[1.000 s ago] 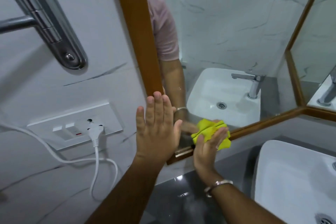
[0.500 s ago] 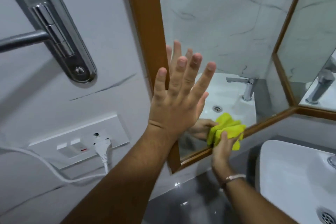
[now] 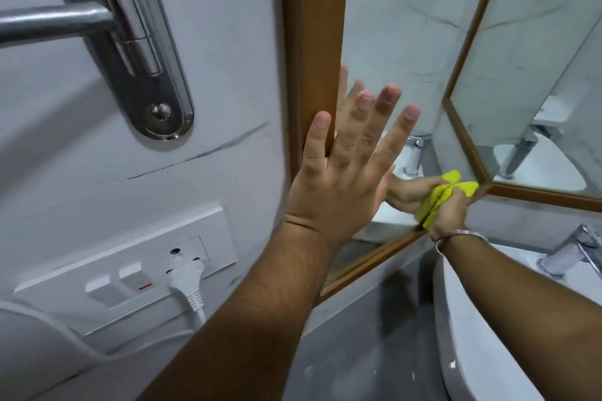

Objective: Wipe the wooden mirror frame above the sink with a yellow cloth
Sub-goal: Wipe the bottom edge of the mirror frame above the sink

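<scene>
The wooden mirror frame (image 3: 314,26) runs down the wall and along the mirror's bottom edge. My left hand (image 3: 338,179) lies flat with spread fingers on the glass beside the frame's left upright, its little finger over the wood. My right hand (image 3: 448,212) grips the bunched yellow cloth (image 3: 438,198) and presses it on the bottom rail near the corner where the second mirror panel joins. The mirror reflects both hands and the cloth. A metal bangle circles my right wrist.
A white sink (image 3: 482,335) with a chrome tap (image 3: 566,254) sits at lower right on a dark grey counter (image 3: 351,352). On the left wall are a chrome towel-bar bracket (image 3: 143,52) and a white socket plate (image 3: 130,270) with a plug and cord.
My right hand slid the cloth rightward along the bottom rail toward the corner. My left hand rose from the frame's lower corner onto the glass with fingers spread. The view moved closer.
</scene>
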`<action>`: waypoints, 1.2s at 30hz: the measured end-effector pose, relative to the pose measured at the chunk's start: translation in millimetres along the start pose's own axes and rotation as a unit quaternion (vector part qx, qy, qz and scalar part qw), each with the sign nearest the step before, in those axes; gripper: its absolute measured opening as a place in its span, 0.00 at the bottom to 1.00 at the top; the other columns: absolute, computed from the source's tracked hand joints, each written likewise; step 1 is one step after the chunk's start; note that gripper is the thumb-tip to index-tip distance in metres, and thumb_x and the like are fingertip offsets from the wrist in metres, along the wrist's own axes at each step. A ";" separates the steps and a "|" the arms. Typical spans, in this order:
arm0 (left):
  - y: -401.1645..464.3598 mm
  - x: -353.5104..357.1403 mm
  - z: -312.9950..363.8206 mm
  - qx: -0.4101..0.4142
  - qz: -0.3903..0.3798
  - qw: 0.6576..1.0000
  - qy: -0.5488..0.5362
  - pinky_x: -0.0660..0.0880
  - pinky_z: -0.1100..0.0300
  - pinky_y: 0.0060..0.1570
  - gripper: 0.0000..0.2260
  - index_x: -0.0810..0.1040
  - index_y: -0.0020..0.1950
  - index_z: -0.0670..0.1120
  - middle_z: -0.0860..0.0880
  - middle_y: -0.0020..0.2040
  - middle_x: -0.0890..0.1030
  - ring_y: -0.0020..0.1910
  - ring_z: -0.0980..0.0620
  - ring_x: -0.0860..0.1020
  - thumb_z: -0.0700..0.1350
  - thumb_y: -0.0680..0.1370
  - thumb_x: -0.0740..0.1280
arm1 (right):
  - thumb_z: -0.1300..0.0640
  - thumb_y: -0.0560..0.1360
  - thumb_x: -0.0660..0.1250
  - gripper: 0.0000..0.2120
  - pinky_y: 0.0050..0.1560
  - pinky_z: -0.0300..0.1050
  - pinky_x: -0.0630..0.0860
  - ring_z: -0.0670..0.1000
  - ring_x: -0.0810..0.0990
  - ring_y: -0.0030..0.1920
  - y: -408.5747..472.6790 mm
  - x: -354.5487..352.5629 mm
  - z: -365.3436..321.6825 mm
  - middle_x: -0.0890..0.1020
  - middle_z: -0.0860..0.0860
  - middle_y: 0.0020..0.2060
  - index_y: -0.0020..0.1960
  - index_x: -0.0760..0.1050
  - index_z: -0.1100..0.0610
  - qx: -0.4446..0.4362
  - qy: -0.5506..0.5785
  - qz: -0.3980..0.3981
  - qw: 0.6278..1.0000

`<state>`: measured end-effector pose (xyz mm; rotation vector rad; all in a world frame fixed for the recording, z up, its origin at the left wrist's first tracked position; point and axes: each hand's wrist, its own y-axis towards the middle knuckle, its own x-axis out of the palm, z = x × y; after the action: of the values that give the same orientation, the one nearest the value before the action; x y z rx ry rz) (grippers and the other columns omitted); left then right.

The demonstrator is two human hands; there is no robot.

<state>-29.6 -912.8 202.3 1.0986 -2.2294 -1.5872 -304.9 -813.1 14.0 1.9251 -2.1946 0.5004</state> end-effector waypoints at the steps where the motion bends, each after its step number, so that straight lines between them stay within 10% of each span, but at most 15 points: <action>1: -0.1 0.3 -0.2 -0.005 0.002 1.000 -0.003 0.46 0.40 0.72 0.25 0.60 0.80 0.53 0.49 0.77 0.65 0.75 0.45 0.60 0.56 0.83 0.55 | 0.49 0.76 0.55 0.09 0.46 0.43 0.72 0.40 0.76 0.36 -1.6 2.2 2.0 0.74 0.44 0.38 0.43 0.72 0.51 -0.021 -0.015 0.001 1.000; 4: -0.9 -1.5 -0.1 -0.014 0.003 1.000 -0.016 0.45 0.40 0.73 0.25 0.60 0.80 0.53 0.48 0.77 0.65 0.75 0.46 0.60 0.55 0.83 0.54 | 0.43 0.76 0.58 0.16 0.50 0.40 0.73 0.47 0.76 0.48 -32.1 -4.2 36.4 0.76 0.48 0.47 0.58 0.73 0.50 -0.028 -0.047 -0.011 0.998; 8: -1.0 -3.7 -0.6 -0.010 -0.003 1.000 -0.016 0.44 0.40 0.73 0.26 0.58 0.81 0.52 0.48 0.78 0.58 0.75 0.45 0.59 0.56 0.83 0.54 | 0.37 0.73 0.61 0.22 0.37 0.46 0.74 0.55 0.74 0.35 -73.3 -17.1 66.6 0.70 0.57 0.33 0.48 0.69 0.57 -0.015 -0.090 -0.105 0.990; 13: -1.3 -3.7 -1.8 -0.002 -0.018 1.000 0.006 0.43 0.38 0.71 0.29 0.54 0.82 0.51 0.43 0.78 0.57 0.76 0.40 0.54 0.60 0.83 0.53 | 0.44 0.74 0.58 0.30 0.61 0.47 0.73 0.56 0.77 0.60 -7.2 -4.2 14.1 0.76 0.57 0.62 0.71 0.66 0.58 -0.043 -0.114 0.014 0.992; 18: -0.9 -0.4 -1.7 0.001 -0.027 0.999 0.042 0.43 0.38 0.71 0.29 0.54 0.82 0.50 0.41 0.77 0.56 0.76 0.39 0.52 0.60 0.83 0.52 | 0.52 0.79 0.56 0.25 0.49 0.42 0.73 0.51 0.79 0.52 56.8 -3.9 -18.4 0.76 0.49 0.50 0.74 0.59 0.54 -0.030 -0.059 0.064 0.996; 26: -0.8 -1.0 1.0 -0.007 -0.034 0.998 0.047 0.42 0.37 0.72 0.30 0.53 0.82 0.50 0.42 0.78 0.56 0.76 0.41 0.48 0.60 0.83 0.53 | 0.48 0.75 0.62 0.17 0.61 0.64 0.70 0.57 0.75 0.56 -4.6 -33.7 75.5 0.77 0.55 0.56 0.64 0.67 0.45 -0.056 -0.091 -0.120 0.987; 32: -0.8 -1.9 -0.3 0.003 -0.041 0.998 0.057 0.44 0.37 0.71 0.30 0.53 0.82 0.49 0.41 0.78 0.56 0.75 0.41 0.56 0.61 0.83 0.52 | 0.36 0.70 0.57 0.22 0.44 0.71 0.78 0.67 0.81 0.43 126.0 -42.5 86.1 0.78 0.61 0.45 0.60 0.70 0.45 0.004 -0.089 -0.006 0.996; 34: -1.1 -1.4 1.1 0.003 -0.041 0.997 0.063 0.44 0.37 0.71 0.30 0.53 0.82 0.49 0.41 0.78 0.57 0.75 0.41 0.56 0.60 0.83 0.52 | 0.30 0.75 0.52 0.28 0.37 0.52 0.84 0.54 0.82 0.29 81.3 -22.4 4.1 0.77 0.62 0.35 0.51 0.72 0.55 0.016 -0.078 0.071 0.994; 36: -0.4 -1.0 1.4 0.001 -0.045 0.997 0.067 0.43 0.37 0.71 0.30 0.52 0.82 0.49 0.41 0.78 0.57 0.75 0.41 0.57 0.60 0.83 0.52 | 0.45 0.84 0.47 0.22 0.20 0.30 0.71 0.41 0.71 0.16 69.4 -11.2 -30.0 0.71 0.54 0.26 0.40 0.66 0.57 0.007 -0.052 0.064 0.997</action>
<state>-29.5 -911.1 201.6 1.2814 -2.1248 -1.4964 -374.2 -784.5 28.7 1.8647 -2.3982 0.4453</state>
